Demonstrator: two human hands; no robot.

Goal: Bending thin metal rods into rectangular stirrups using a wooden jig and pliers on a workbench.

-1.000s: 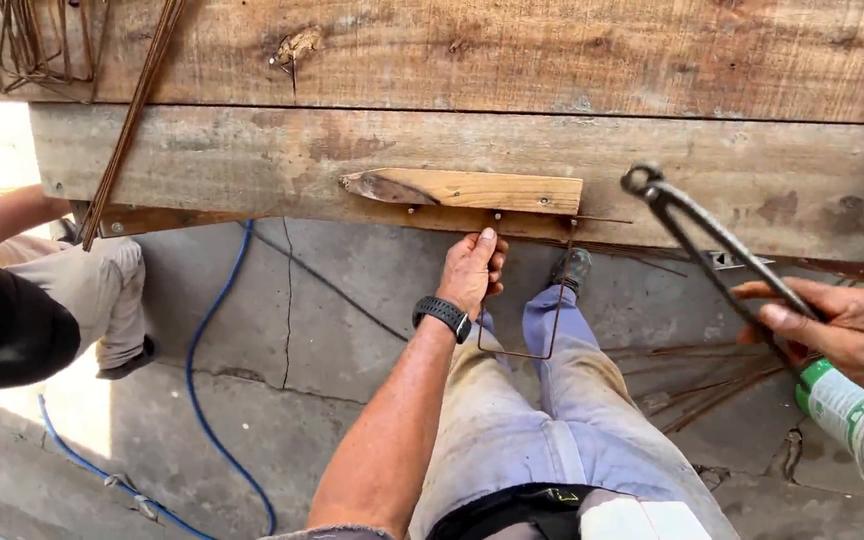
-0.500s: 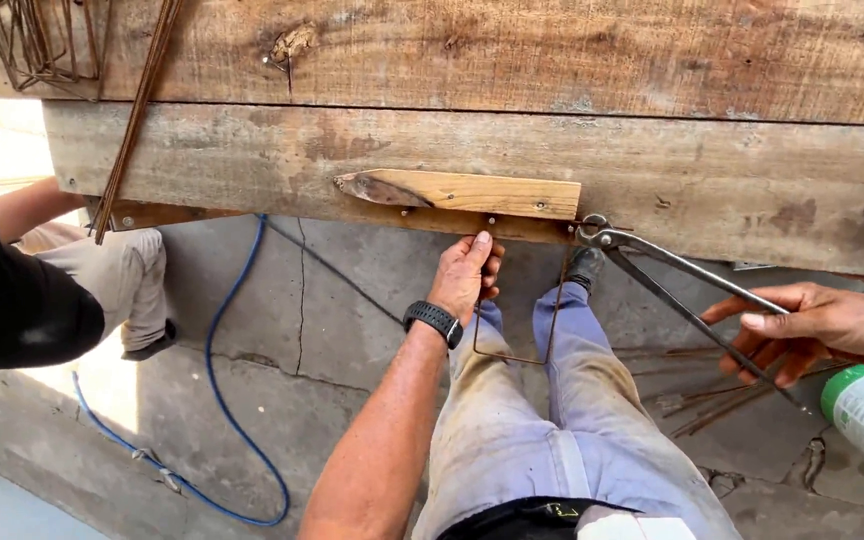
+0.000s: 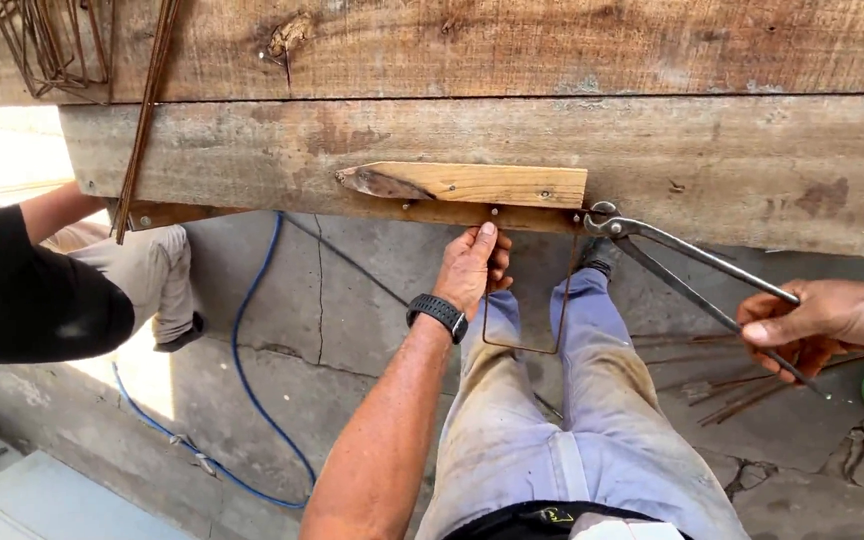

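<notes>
Left grip [image 3: 472, 268] on bent wire [image 3: 522, 330]; right grip [image 3: 822, 322] squeezes pincers [image 3: 692, 270].

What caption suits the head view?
Left hand holds bent rebar at a wooden bench; right hand grips pincers.

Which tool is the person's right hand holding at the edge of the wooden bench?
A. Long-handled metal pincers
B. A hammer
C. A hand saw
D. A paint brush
A: the right hand grips the two long handles of metal pincers, whose head sits at the end of the small wooden block, while the left hand holds a bent wire stirrup under it.
</notes>
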